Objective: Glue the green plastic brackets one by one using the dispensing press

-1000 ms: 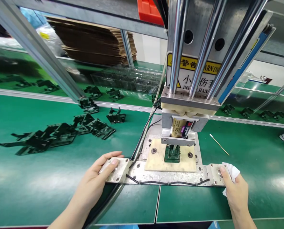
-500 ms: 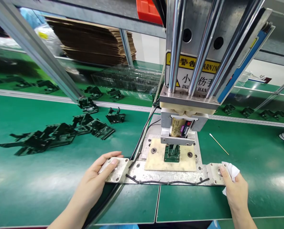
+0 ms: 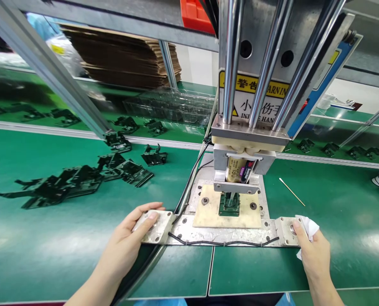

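Observation:
My left hand (image 3: 125,238) is wrapped round the left button block (image 3: 159,227) of a press, its thumb lying on top. At the other end, my right hand (image 3: 317,250) grips the right button block (image 3: 287,231), thumb on the round button. A crumpled white cloth (image 3: 310,227) is caught between that hand and the block. Midway between them, the press head (image 3: 250,138) is low over a cream fixture plate (image 3: 205,216). A dark green part (image 3: 224,209) sits in the plate, under a battery-like cylinder (image 3: 236,170) held in the head.
Several dark plastic parts (image 3: 81,180) lie in a loose heap on the left of the green bench (image 3: 49,255). A cotton swab (image 3: 291,191) lies to the right. Black cables (image 3: 189,182) run past the press's left side. Behind stand clear trays (image 3: 167,104) and stacked cardboard (image 3: 119,55).
The view has shifted very slightly. Both hands stay on the button blocks, and the press head remains down over the part.

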{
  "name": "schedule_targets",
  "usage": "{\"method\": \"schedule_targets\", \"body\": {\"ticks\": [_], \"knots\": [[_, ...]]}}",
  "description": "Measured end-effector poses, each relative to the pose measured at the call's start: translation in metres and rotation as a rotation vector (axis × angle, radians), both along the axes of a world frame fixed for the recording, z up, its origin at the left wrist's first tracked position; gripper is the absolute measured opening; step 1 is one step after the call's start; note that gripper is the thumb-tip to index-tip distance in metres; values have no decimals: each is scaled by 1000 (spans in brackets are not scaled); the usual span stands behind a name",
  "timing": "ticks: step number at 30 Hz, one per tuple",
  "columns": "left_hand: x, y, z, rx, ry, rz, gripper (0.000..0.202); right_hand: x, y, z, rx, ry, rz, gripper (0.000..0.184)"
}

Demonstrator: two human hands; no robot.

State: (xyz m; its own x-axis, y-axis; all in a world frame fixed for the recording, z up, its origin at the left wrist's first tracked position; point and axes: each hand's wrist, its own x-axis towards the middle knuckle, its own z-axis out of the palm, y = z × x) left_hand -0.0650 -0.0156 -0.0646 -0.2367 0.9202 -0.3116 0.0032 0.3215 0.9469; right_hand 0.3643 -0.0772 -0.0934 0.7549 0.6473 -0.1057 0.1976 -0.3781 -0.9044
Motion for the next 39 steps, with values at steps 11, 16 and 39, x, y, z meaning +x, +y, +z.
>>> {"method": "schedule_targets", "body": {"ticks": [11,16,39], "knots": [[3,0,3,7,6,-8,78,-2,1,-1,10,10,13,72],[3,1,1,4,-6,6,76,-1,0,0,0,-17,17,74],[29,-5,21,137,-46,126,50,0,-3,9,144,-223,24,58]]}}
